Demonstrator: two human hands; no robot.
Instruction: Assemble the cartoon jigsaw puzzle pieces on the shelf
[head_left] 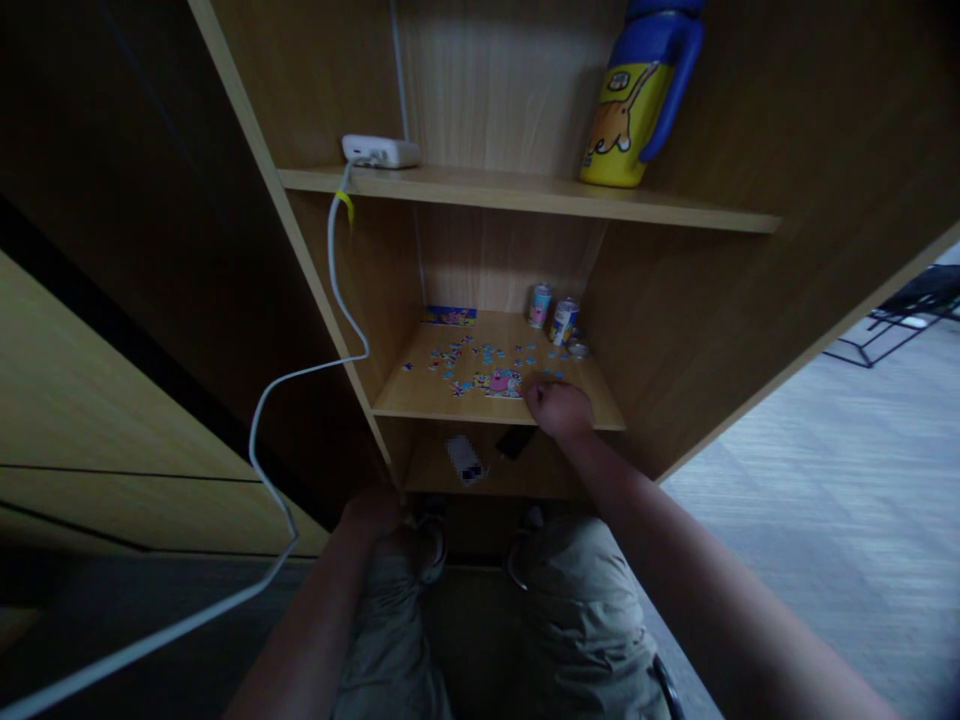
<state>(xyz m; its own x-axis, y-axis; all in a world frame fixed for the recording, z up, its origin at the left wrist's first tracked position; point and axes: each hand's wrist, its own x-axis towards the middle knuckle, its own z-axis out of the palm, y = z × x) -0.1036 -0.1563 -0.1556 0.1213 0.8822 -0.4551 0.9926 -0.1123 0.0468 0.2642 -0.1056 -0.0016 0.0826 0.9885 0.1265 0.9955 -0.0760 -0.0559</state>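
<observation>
Curled on the middle shelf (450,403), my right hand (561,407) has its fingers bent at the right end of a partly joined jigsaw puzzle (501,382) with a pink figure on it. Whatever its fingertips hold, if anything, is hidden. Loose blue and coloured puzzle pieces (487,353) lie scattered behind the joined part. Down by my left knee, my left hand (375,515) is in shadow, and its fingers are too dark to make out.
Two small printed cans (540,305) stand at the back right, with a round lid (577,350) beside them. A picture card (450,316) lies back left. Above are a blue-yellow bottle (630,100) and a white device (380,151) with a cable (262,400). A dark phone-like object (516,441) lies below.
</observation>
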